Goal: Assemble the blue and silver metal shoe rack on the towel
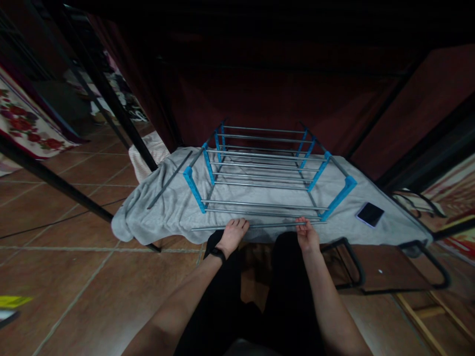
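Observation:
A thin grey metal tube (272,226) lies crosswise in front of me, along the near edge of a grey blanket. My left hand (234,234) is closed over its left half, knuckles up. My right hand (307,234) grips the tube toward its right end, palm turned up and fingers curled. Just beyond stands a rack (263,203) of grey metal tubes joined by blue plastic side pieces. One blue side piece (337,199) is close to the tube's right end. Another loose tube (169,180) rests on the blanket left of the rack.
The grey blanket (148,217) covers a low bench. A phone (370,214) lies on it at right. A brown folding chair (393,269) stands at lower right, near a wooden frame (419,316). Dark metal poles (55,178) cross the left side above the tiled floor.

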Tool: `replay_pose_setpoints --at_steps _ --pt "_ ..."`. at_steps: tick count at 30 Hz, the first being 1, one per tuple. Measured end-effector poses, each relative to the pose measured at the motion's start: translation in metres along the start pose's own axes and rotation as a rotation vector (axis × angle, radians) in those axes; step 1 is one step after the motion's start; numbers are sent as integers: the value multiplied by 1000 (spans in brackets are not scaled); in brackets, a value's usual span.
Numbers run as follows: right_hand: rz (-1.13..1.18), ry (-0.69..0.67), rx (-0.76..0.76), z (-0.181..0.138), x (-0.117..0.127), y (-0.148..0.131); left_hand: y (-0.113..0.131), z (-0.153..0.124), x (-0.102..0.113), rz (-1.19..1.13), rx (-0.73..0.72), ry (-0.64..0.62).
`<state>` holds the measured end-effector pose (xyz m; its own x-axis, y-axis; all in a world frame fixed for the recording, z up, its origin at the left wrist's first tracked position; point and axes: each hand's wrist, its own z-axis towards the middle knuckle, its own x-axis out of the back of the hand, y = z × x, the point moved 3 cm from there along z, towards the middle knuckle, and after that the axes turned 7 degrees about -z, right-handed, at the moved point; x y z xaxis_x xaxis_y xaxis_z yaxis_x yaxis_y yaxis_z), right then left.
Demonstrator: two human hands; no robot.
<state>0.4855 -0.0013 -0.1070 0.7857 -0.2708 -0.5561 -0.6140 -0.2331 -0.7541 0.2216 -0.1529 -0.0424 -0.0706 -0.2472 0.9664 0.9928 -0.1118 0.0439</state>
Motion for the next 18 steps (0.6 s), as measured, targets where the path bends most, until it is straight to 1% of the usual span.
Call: replay_pose_setpoints --at_steps 3,5,10,15,18 --pt "-5 -1 -4 -1 0 0 -9 -1 2 5 84 33" --pt "-11 -1 -4 -2 0 -1 -16 -3 4 4 169 71" --pt "-28 -20 17 -4 -6 -1 -31 -13 10 -83 485 304" --pt "-28 -50 55 -6 -14 -1 -39 -17 7 -146 697 437" --pt "-28 -62 71 -6 -16 -2 -46 -19 6 -200 866 570"
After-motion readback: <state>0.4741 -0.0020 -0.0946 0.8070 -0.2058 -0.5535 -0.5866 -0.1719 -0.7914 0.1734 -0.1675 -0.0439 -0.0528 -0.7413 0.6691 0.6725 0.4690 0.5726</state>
